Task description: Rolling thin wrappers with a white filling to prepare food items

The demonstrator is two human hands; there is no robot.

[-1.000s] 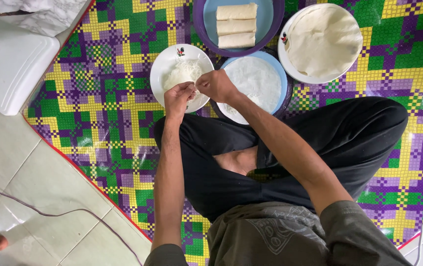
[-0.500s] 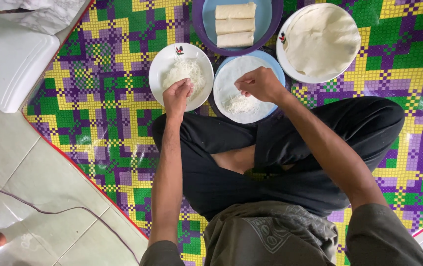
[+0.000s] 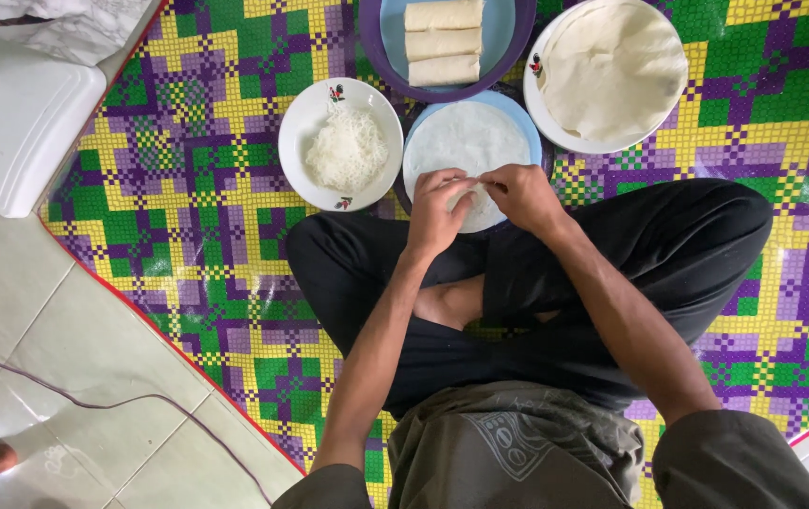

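— What sits on the round blue plate?

— A thin white wrapper sheet, spread flat. The left hand and right hand meet at its near edge, fingertips pinched on the sheet's rim, thumbs almost touching.

— And beside that plate?

— Left of it, a white bowl with a small red flower mark holds pale thin noodles. Beyond it, a purple-rimmed blue dish carries three rolled cream wraps. Right of it, a white plate bears a stack of flat wrappers.
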